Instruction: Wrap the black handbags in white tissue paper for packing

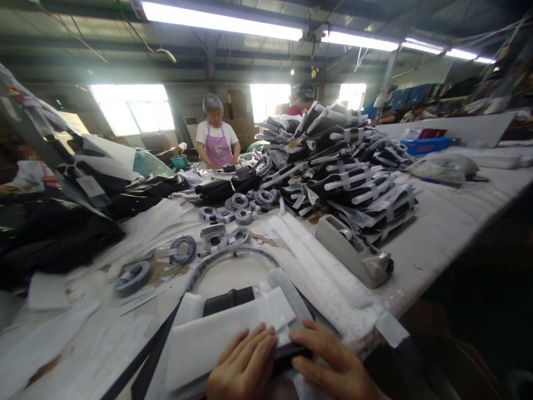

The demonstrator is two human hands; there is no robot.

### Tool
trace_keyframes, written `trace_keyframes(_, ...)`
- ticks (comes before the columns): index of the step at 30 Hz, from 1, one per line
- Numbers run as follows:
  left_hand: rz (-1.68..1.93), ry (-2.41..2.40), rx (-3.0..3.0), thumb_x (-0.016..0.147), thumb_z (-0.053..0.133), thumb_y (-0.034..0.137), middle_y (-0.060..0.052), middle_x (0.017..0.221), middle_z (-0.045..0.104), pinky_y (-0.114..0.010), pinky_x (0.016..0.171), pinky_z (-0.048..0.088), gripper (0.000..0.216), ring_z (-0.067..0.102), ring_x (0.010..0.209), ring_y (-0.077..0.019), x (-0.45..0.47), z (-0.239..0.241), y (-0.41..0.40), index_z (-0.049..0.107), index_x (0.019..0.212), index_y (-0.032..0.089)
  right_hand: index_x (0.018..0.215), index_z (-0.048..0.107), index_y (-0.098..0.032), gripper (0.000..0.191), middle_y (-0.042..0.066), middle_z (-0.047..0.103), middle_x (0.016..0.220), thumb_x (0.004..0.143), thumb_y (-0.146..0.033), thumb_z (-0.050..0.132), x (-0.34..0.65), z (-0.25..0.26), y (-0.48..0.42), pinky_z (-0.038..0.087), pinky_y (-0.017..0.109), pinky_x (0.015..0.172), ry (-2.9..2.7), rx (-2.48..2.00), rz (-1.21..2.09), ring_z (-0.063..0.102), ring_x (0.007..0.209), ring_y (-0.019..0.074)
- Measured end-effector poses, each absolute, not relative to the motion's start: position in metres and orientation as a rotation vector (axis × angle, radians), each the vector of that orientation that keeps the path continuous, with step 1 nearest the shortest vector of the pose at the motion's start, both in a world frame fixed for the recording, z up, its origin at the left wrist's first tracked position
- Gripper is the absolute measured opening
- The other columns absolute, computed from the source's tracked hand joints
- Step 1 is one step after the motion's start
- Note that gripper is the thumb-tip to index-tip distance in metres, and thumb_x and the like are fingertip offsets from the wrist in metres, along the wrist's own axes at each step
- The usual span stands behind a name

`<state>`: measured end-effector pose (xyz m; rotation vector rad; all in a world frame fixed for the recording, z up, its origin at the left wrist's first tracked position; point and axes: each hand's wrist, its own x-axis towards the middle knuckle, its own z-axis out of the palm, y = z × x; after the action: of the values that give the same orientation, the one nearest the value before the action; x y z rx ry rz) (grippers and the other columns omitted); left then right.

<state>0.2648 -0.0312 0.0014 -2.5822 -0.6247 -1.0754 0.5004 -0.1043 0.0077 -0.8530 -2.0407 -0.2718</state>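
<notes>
In front of me on the table lies a black bag [229, 301] with white wrapping sheet [225, 339] folded over it. Its arched handle [227, 250] is wrapped in film and points away from me. My left hand [245, 364] rests on the sheet near the bag's close edge, fingers stretched and side by side. Just to its right, my right hand [333, 358] lies over the bag's right side, fingers spread and touching sheet and black material. Neither hand grips anything that I can see. Part of the bag's near side is hidden under my hands.
Coiled grey straps [182, 250] lie beyond the bag. A grey tape dispenser [352, 250] and a white foam strip [320, 266] are at right, before a tall pile of wrapped bags [345, 166]. Black material [54, 239] fills the left. A co-worker [219, 139] stands across the table.
</notes>
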Motion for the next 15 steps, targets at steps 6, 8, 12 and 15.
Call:
trace_keyframes(6,-1.064,-0.608,-2.595,0.092,0.056,0.013,-0.001,0.115,0.075,-0.026,0.105,0.048,0.026,0.066,0.113,-0.0142,0.264,-0.001,-0.034,0.066,0.115,0.017,0.105,0.067,-0.013,0.021,0.011,0.074,0.113,0.099,-0.011,0.047,0.501,0.016,-0.102,0.051,0.036,0.105,-2.144,-0.896,-0.288,0.065,0.113,0.0187)
trace_keyframes(8,-1.043,-0.575,-2.592,0.093,0.055,0.013,-0.001,0.117,0.074,-0.028,0.106,0.047,0.025,0.064,0.117,-0.0159,0.263,0.0,-0.035,0.067,0.114,0.017,0.106,0.068,-0.012,0.023,0.01,0.075,0.11,0.1,-0.011,0.046,0.501,0.019,-0.101,0.051,0.034,0.104,-2.135,-0.889,-0.295,0.067,0.109,0.0175)
trace_keyframes(12,-1.059,-0.603,-2.599,0.096,0.05,0.016,0.001,0.115,0.074,-0.028,0.11,0.042,0.024,0.065,0.114,-0.014,0.265,0.002,-0.037,0.069,0.111,0.019,0.097,0.07,-0.013,0.022,0.006,0.078,0.1,0.101,-0.015,0.048,0.495,0.024,-0.107,0.043,0.033,0.111,-2.133,-0.811,-0.281,0.072,0.097,0.0131)
trace_keyframes(15,-1.087,-0.677,-2.648,0.098,0.048,0.016,0.004,0.111,0.075,-0.024,0.112,0.037,0.025,0.066,0.109,-0.0105,0.269,0.006,-0.039,0.07,0.107,0.022,0.098,0.068,-0.013,0.028,0.0,0.08,0.087,0.104,-0.019,0.042,0.492,0.017,-0.121,0.032,0.025,0.114,-2.156,-0.775,-0.185,0.074,0.086,0.0067)
